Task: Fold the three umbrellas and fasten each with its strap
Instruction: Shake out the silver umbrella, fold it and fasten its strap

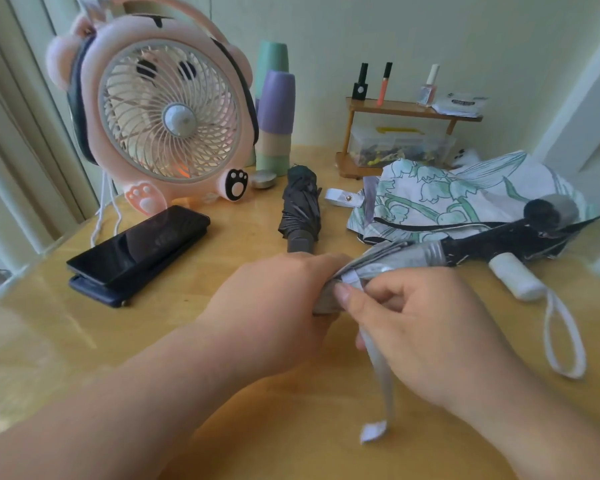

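My left hand (274,306) grips the gathered grey umbrella (406,256), which lies across the wooden table (118,341) toward the right. Fingers of my right hand (416,327) pinch its pale strap (378,368), whose loose end hangs down toward me. A dark grey umbrella (300,209) lies folded and wrapped behind my hands. At the right, a white umbrella with a green flower print (440,195) lies loose and unfolded; its white snap strap (342,197) points left. A white handle with a wrist loop (516,280) lies to the right.
A pink bear-shaped fan (167,112) stands at the back left, with stacked cups (274,109) beside it. A black phone on a dark case (139,251) lies left of my hands. A small wooden shelf (406,110) with bottles stands at the back.
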Demonstrator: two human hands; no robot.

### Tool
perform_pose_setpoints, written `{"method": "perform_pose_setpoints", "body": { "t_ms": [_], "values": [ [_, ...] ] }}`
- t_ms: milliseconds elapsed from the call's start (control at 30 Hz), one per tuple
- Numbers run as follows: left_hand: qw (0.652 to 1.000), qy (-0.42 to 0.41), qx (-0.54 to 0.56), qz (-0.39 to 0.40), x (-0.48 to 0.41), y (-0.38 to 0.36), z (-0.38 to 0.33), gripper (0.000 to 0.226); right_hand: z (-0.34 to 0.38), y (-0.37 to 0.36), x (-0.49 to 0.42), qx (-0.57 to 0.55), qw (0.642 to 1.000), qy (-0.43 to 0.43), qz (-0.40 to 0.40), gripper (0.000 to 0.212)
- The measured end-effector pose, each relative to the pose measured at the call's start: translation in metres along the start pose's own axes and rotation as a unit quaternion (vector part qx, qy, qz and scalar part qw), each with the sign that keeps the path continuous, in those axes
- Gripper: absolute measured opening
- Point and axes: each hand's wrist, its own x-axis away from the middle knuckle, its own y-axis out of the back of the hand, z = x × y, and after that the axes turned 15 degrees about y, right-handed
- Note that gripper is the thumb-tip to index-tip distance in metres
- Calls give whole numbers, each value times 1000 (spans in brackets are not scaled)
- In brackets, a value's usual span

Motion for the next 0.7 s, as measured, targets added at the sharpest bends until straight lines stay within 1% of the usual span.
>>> {"method": "perform_pose_setpoints", "body": {
  "t_ms": [67,133,233,333,500,533,633,667,700],
  "values": [
    [1000,7,25,-1,0,1,3,16,-4,3,-2,-80,997,4,-12,43],
    [998,15,56,9,0,1,4,18,-6,5,-2,-163,986,5,-15,38],
    [992,33,113,54,0,3,3,16,-12,3,-3,-238,971,10,-4,39],
    [989,41,120,73,-1,2,5,17,-15,1,-4,-250,968,23,5,36],
    [985,33,145,92,-1,2,8,25,-21,4,-5,-253,967,33,17,33],
    [981,25,163,100,-1,3,9,31,-22,5,-6,-252,967,36,21,33],
    [963,9,233,138,0,6,9,64,-25,10,-8,-252,966,49,29,32],
    [954,10,256,153,1,6,8,67,-25,11,-8,-250,966,53,29,32],
    [946,14,278,166,1,7,7,64,-25,12,-8,-247,967,56,30,31]
  ]
}}
